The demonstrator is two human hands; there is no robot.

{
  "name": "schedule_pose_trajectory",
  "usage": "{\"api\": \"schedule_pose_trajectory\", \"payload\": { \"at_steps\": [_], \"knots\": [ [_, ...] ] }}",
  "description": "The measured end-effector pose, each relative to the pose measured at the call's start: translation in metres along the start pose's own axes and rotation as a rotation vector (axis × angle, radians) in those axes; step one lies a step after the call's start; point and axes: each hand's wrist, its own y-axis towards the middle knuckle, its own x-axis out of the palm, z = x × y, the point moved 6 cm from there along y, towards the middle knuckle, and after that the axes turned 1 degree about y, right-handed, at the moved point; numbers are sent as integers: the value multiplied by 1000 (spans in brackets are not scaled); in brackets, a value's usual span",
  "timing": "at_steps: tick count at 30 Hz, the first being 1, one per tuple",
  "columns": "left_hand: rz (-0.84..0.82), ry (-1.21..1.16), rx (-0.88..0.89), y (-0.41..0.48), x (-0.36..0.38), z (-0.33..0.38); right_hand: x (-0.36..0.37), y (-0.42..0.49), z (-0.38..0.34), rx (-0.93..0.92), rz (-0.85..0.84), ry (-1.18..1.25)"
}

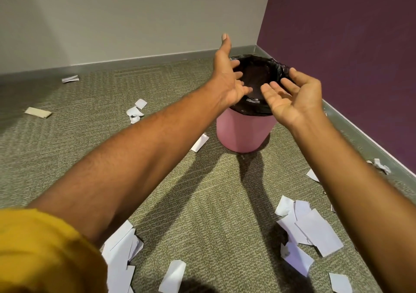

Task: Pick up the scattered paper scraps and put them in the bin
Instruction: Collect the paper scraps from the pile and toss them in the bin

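Your left hand and your right hand are both stretched out over the mouth of the pink bin, close to each other but not touching. Both are spread wide with the fingers splayed, and neither holds anything. Your left palm faces right, thumb pointing up toward the beige wall; your right palm is turned up and cupped loosely at the near right edge of the rim.

The bin stands on the carpet near the corner where the beige wall meets the purple wall. A black liner bag is folded over its rim; what lies inside the dark bag cannot be made out.

Paper scraps are scattered on the carpet around you: a cluster near your right forearm, a pile under your left arm by the yellow sleeve, one piece at the bottom edge, a strip just left of the bin's base, a small group further left, a folded tan piece well off to the left, one scrap by the far skirting, and crumpled bits along the right skirting.
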Motion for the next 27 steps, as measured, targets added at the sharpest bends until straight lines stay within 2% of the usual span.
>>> {"api": "schedule_pose_trajectory", "payload": {
  "at_steps": [8, 16, 23, 27],
  "knots": [
    [5, 290, 48, -37, -34, -3, -18, -33, 43, 112, -109, -109],
    [61, 550, -108, -87, -125, -38, -56, -61, 133, 334, -211, -390],
    [140, 833, -267, -129, -205, -65, -82, -101, 208, 447, -396, -756],
    [217, 1002, -334, -159, -256, -93, -101, -127, 246, 414, -540, -1123]
  ]
}}
